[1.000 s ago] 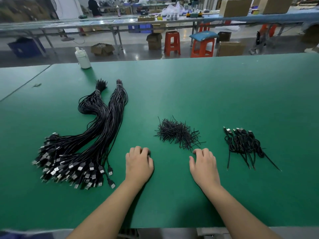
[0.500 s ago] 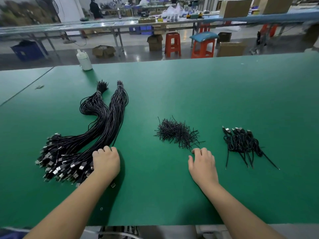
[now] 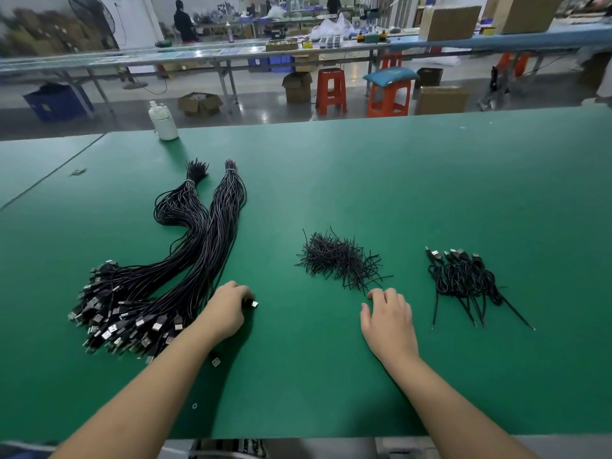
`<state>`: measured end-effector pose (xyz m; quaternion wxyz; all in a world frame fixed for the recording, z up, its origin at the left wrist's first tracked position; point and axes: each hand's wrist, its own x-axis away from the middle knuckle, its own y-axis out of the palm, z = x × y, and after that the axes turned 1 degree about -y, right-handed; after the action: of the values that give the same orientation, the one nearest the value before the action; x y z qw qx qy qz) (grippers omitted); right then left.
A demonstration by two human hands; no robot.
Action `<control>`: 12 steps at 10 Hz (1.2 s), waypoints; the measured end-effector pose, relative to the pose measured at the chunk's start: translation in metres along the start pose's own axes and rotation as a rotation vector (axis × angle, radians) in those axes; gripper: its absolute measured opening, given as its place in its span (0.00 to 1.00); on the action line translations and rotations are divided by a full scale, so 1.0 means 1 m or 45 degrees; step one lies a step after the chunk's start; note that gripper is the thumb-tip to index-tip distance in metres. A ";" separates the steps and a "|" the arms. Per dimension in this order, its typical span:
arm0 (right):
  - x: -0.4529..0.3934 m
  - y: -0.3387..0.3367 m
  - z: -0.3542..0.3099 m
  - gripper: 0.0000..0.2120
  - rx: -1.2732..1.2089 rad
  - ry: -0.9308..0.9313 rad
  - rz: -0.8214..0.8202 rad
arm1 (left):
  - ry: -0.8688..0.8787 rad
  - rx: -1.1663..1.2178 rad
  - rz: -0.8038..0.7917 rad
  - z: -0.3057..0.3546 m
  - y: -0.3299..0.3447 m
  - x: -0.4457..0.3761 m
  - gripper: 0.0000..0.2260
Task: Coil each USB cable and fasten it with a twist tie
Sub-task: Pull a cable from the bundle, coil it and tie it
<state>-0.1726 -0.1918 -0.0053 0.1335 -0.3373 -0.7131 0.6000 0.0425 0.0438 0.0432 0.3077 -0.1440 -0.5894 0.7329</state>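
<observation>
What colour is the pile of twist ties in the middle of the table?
Black: the loose pile of thin black twist ties on the green table, head view.

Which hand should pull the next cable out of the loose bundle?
Left. The left hand already pinches a USB plug at the bundle edge; the right hand rests by the twist ties.

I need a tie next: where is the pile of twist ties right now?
In the head view, the twist ties lie mid-table, between the uncoiled cable bundles on the left and finished coils on the right, just beyond the right hand.
</observation>
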 end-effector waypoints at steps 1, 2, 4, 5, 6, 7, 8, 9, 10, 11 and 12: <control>0.000 0.001 0.000 0.11 -0.017 0.007 0.016 | 0.054 -0.137 0.069 -0.006 0.003 -0.003 0.15; -0.001 0.002 0.000 0.11 -0.010 0.003 0.008 | 0.115 -0.403 0.130 -0.008 0.002 -0.007 0.09; -0.001 0.002 0.000 0.11 -0.020 0.010 0.020 | 0.215 -0.500 0.353 0.017 0.016 0.002 0.14; -0.001 0.002 0.000 0.11 -0.009 0.005 0.005 | 0.290 -0.440 0.469 0.028 0.024 0.006 0.15; -0.001 0.003 0.000 0.11 0.004 0.007 -0.001 | 0.376 -0.389 0.536 0.037 0.030 0.008 0.16; -0.001 0.002 -0.001 0.11 -0.001 0.003 0.012 | 0.465 -0.308 0.603 0.048 0.037 0.013 0.18; -0.001 0.002 0.000 0.11 -0.001 0.005 0.015 | 0.564 -0.256 0.629 0.060 0.047 0.020 0.19; -0.001 0.003 0.000 0.11 0.007 0.010 0.004 | 0.658 -0.252 0.549 0.065 0.057 0.028 0.20; -0.001 0.002 0.000 0.11 0.008 0.001 0.003 | 0.709 -0.266 0.474 0.058 0.059 0.029 0.19; -0.002 0.001 -0.001 0.11 -0.002 0.004 -0.002 | 0.626 -0.325 0.503 0.045 0.051 0.026 0.13; -0.001 0.001 0.000 0.12 0.002 0.005 -0.012 | 0.270 -0.527 0.466 0.026 0.034 0.018 0.27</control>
<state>-0.1714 -0.1921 -0.0061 0.1380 -0.3350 -0.7138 0.5993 0.0040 0.0305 0.0203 0.1944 -0.3836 -0.6550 0.6213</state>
